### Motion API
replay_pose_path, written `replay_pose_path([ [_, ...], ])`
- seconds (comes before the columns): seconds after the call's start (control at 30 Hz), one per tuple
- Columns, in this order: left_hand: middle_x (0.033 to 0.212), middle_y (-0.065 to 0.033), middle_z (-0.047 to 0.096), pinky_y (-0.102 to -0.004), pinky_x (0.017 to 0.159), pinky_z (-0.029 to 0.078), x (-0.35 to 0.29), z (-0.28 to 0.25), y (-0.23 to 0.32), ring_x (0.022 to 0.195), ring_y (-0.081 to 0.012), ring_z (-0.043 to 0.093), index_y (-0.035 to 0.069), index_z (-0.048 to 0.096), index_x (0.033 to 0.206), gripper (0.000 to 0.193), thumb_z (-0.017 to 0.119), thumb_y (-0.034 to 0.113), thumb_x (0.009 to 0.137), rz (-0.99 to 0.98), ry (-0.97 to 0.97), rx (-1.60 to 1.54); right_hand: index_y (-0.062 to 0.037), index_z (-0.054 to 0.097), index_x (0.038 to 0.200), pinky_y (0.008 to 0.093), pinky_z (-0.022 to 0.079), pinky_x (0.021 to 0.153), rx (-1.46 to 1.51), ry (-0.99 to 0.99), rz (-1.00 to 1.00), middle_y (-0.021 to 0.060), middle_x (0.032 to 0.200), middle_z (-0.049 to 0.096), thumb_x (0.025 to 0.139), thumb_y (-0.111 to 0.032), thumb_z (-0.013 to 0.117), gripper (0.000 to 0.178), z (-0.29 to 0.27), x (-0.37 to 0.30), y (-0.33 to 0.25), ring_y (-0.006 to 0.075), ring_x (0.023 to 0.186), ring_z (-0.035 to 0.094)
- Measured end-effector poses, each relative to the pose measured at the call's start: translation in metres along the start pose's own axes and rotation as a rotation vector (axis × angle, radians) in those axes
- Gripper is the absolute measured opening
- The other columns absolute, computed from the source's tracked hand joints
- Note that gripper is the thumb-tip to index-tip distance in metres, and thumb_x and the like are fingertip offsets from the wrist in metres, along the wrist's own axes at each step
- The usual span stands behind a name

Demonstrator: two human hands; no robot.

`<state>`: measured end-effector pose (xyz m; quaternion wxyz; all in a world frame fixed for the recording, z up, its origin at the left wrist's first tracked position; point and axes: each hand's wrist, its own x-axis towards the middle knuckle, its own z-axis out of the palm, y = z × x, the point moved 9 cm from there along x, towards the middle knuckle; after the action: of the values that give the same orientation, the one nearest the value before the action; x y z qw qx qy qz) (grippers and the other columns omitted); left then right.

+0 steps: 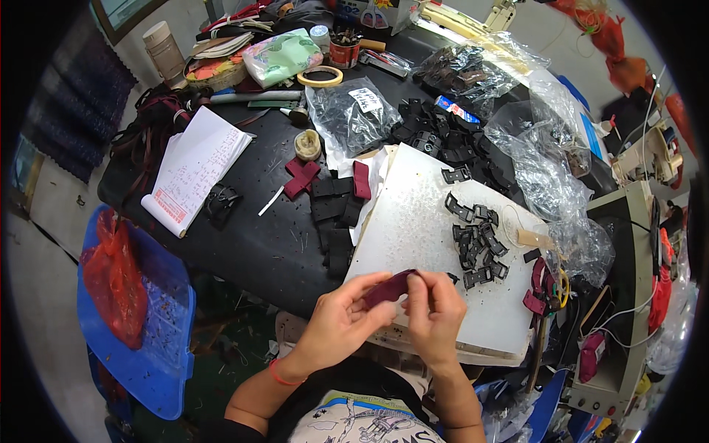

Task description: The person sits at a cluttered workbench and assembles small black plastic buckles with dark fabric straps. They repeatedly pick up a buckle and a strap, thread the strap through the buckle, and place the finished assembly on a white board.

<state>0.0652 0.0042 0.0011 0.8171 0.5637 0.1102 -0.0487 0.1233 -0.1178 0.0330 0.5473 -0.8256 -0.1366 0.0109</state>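
Between my two hands is a strip of maroon webbing (388,290), held above the near edge of a white board (402,221). My left hand (347,306) has its fingers closed round the strip's left part. My right hand (432,306) pinches its other end between thumb and fingers. A small dark piece shows beside my right fingertips, too hidden to name. Several black plastic buckles (480,244) lie loosely grouped on the board, beyond my right hand. Left of the board are folded black webbing pieces (332,203) and maroon webbing pieces (301,177).
A black-covered table (258,251) bears an open notebook (196,166), a roll of tape (320,76) and a clear bag (353,111). Black webbing (450,140) is heaped behind the board. A blue chair (166,317) with a red plastic bag (118,280) stands at left. Crumpled plastic (539,162) lies at right.
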Motion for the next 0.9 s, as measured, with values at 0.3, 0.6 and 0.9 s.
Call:
replay_pose_path([
  [0.3, 0.104, -0.0144, 0.064, -0.0268, 0.081, 0.053, -0.006, -0.003, 0.009, 0.091, -0.0155, 0.065, -0.008, 0.051, 0.121, 0.031, 0.054, 0.003, 0.091, 0.1, -0.022, 0.112, -0.0004, 0.061, 0.076, 0.0262, 0.037, 0.044, -0.055, 0.042, -0.121, 0.0056, 0.062, 0.053, 0.08, -0.004, 0.069, 0.01, -0.01, 0.002, -0.006, 0.0113, 0.048, 0.047],
  [0.6, 0.106, -0.0126, 0.062, -0.0252, 0.086, 0.05, -0.001, -0.008, 0.004, 0.093, -0.0133, 0.062, -0.006, 0.05, 0.123, 0.03, 0.049, 0.004, 0.094, 0.026, -0.089, -0.076, -0.0008, 0.058, 0.075, 0.027, 0.037, 0.043, -0.141, 0.098, -0.262, 0.0068, 0.062, 0.051, 0.079, -0.002, 0.069, 0.012, -0.008, -0.005, -0.029, 0.0143, 0.047, 0.048],
  [0.9, 0.106, -0.018, 0.062, -0.0308, 0.088, 0.05, 0.007, -0.015, 0.025, 0.096, -0.0222, 0.062, -0.005, 0.051, 0.121, 0.035, 0.06, 0.006, 0.089, 0.274, 0.24, 0.132, -0.0009, 0.057, 0.074, 0.0325, 0.04, 0.046, -0.314, 0.107, -0.245, 0.0103, 0.065, 0.054, 0.084, -0.015, 0.065, 0.019, -0.011, 0.047, -0.019, 0.0228, 0.047, 0.048],
])
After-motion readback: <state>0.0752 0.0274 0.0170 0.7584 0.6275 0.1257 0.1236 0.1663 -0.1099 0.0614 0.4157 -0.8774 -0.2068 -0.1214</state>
